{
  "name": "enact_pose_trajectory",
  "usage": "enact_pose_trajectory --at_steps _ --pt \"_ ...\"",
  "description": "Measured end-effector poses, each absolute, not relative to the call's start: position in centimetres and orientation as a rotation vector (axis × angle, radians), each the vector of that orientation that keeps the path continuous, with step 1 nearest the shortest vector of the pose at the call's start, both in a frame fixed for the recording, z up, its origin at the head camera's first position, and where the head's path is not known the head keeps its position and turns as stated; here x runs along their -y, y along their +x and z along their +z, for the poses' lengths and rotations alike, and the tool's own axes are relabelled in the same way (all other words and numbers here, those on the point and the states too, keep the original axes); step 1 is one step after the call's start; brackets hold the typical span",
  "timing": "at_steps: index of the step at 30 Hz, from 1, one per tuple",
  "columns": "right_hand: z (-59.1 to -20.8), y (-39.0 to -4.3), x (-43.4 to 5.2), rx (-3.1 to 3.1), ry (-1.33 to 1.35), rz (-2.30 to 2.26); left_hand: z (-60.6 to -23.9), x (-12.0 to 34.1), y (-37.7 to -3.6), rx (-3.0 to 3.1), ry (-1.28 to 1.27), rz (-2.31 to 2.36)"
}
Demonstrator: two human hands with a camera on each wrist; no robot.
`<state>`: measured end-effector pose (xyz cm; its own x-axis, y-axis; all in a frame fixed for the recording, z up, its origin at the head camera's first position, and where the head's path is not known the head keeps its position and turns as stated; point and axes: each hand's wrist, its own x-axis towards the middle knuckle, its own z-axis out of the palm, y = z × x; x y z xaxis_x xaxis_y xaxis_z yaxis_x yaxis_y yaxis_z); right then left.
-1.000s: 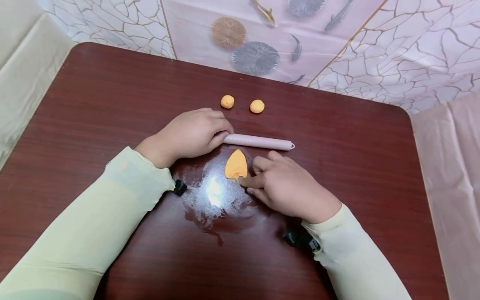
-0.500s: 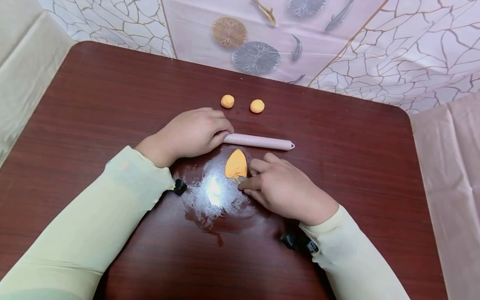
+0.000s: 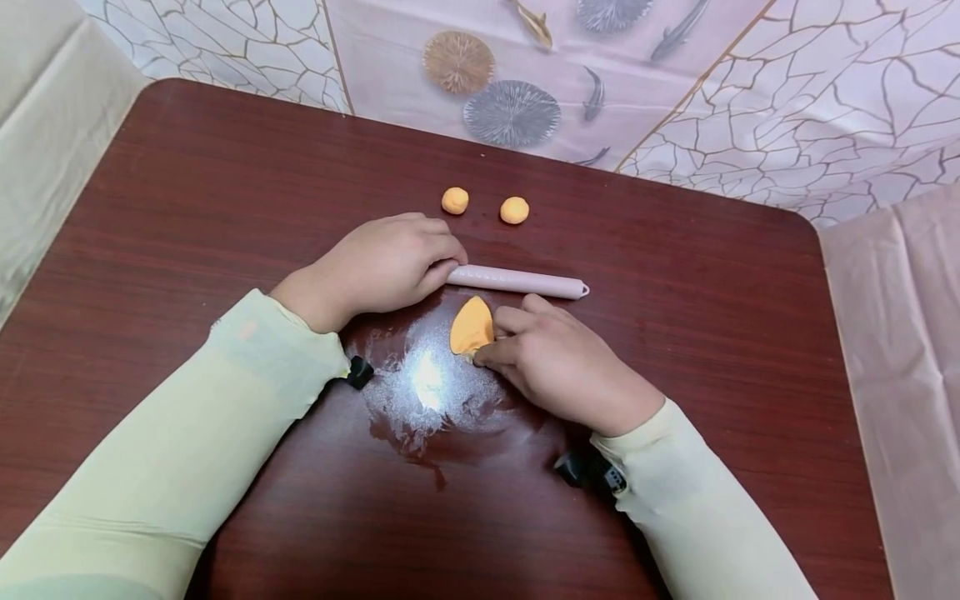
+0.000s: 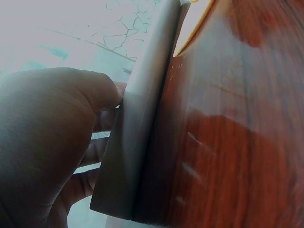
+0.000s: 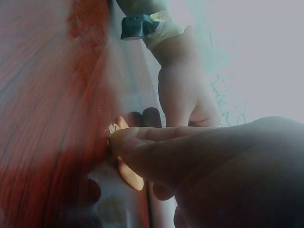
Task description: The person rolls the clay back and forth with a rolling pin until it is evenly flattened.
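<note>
On the table lies a flat, leaf-shaped piece of orange dough (image 3: pixel 472 323), its point facing away from me. The fingertips of my right hand (image 3: pixel 566 358) pinch its near end. In the right wrist view, thumb and finger meet at the dough (image 5: pixel 130 175) and hide part of it. Just behind it lies a pale pink rolling pin (image 3: pixel 517 281) with a small loop at its right end. My left hand (image 3: pixel 382 262) holds the pin near its left end. The left wrist view has thumb and fingers on either side of the pin (image 4: pixel 142 95).
Two small orange dough balls (image 3: pixel 455 201) sit behind the pin. A whitish smear with a bright glare spot (image 3: pixel 429 379) marks the dark wood table (image 3: pixel 337 517) in front of the dough. Patterned cloth (image 3: pixel 510 50) hangs along the table's back edge.
My right hand has shifted slightly left and forward, and its fingertips have closed in on the dough's near end. My left hand and the rolling pin have stayed put.
</note>
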<state>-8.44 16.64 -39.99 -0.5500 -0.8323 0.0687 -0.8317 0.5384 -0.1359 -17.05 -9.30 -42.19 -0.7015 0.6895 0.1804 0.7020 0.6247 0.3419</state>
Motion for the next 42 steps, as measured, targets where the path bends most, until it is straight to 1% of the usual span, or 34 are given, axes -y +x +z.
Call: enact_pose_trajectory --at_steps 10,14,18,22,25,29,37,39,42 --pt "-40.2 -8.6 -16.5 -2.818 -1.491 -0.179 -42.0 9.2 -17.0 2.829 -1.196 -0.596" --pt "-39.8 -8.9 -17.1 -2.767 -1.482 -0.332 -41.9 9.3 -16.9 2.829 -1.186 -0.602" --pt "-39.7 -9.4 -17.6 -2.745 -1.371 -0.541 -41.8 9.2 -16.8 2.828 -1.188 -0.607" --pt "-40.3 -10.0 -17.2 -2.729 -1.332 -0.498 -41.7 9.1 -16.8 2.828 -1.202 -0.597" --pt "-40.7 -10.5 -16.6 -2.694 -1.393 -0.457 -41.8 9.2 -16.8 2.83 -1.202 -0.583" --pt "-40.6 -11.0 -16.0 -2.671 -1.547 -0.361 -41.8 9.2 -16.8 2.824 -1.202 -0.577" --pt "-40.8 -10.6 -15.0 -2.674 -1.885 0.061 -41.9 9.2 -16.8 2.805 -1.218 -0.58" --pt "-40.9 -10.8 -15.0 -2.675 -1.914 0.072 -41.9 9.2 -16.8 2.803 -1.213 -0.582" --pt "-40.7 -11.3 -15.1 -2.655 -1.869 -0.04 -42.0 9.2 -16.8 2.798 -1.216 -0.577"
